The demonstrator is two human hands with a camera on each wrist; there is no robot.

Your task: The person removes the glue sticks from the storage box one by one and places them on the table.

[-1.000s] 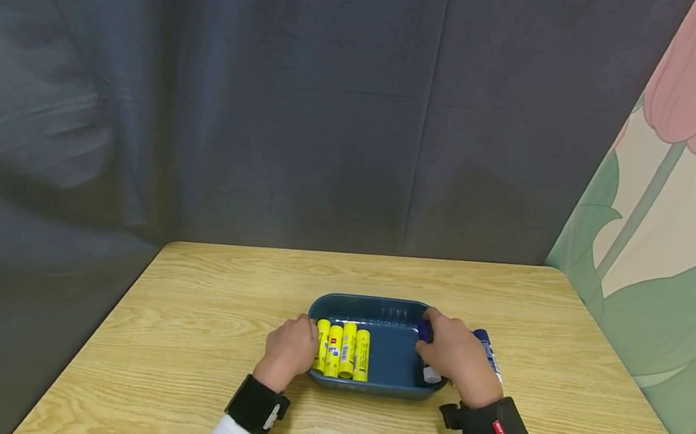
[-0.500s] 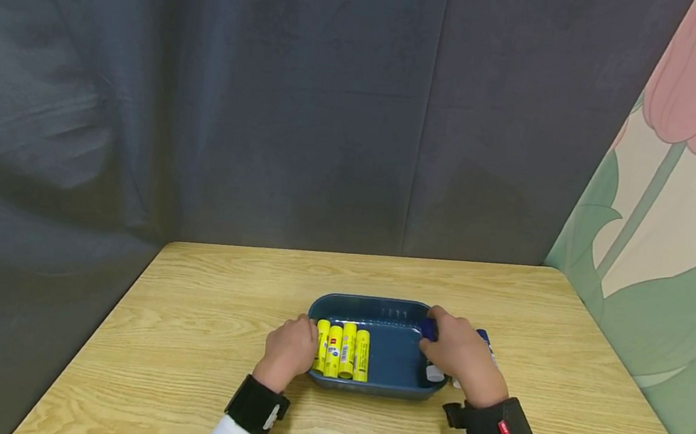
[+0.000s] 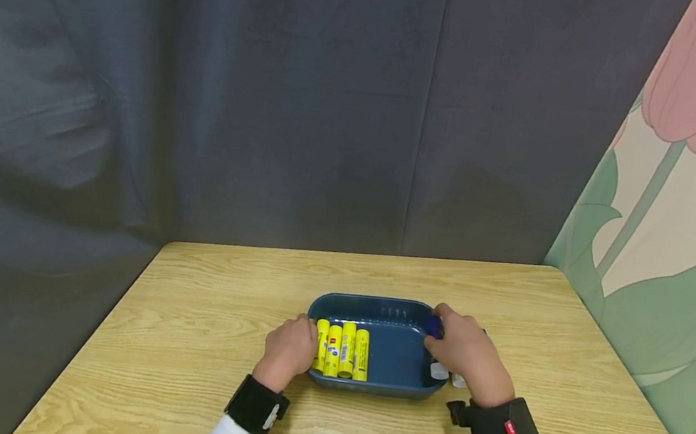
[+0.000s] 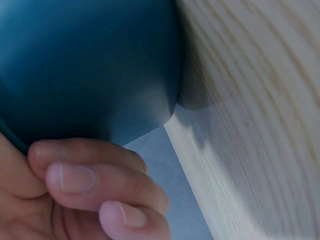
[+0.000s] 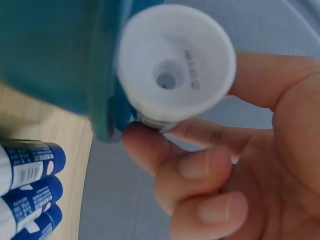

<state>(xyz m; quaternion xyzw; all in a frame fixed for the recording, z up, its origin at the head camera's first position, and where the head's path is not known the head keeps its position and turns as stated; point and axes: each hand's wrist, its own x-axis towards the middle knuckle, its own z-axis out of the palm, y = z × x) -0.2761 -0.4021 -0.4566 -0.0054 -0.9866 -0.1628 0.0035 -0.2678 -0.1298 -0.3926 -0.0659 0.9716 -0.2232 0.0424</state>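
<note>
A dark blue tray (image 3: 398, 359) sits on the table, with several yellow glue sticks (image 3: 348, 350) lined up in its left part. My left hand (image 3: 290, 345) grips the tray's left end; from the left wrist view, its fingers (image 4: 107, 175) curl against the tray's outer wall (image 4: 90, 70). Over the right rim, my right hand (image 3: 468, 349) pinches a blue glue stick (image 3: 434, 326) between thumb and fingers. Its round white base (image 5: 175, 62) faces the right wrist camera, close beside the rim (image 5: 107, 75). Most of its barrel is hidden by the hand in the head view.
On the table right of the tray lie several blue-and-white glue sticks (image 5: 30, 192), mostly covered by my right hand in the head view. A dark curtain (image 3: 309, 105) hangs behind the wooden table (image 3: 236, 290). A wall with a painted tulip (image 3: 662, 231) borders the right.
My right hand has shifted slightly right with the blue glue stick, from inside the tray's right end to its rim. My left hand and the yellow glue sticks stay put.
</note>
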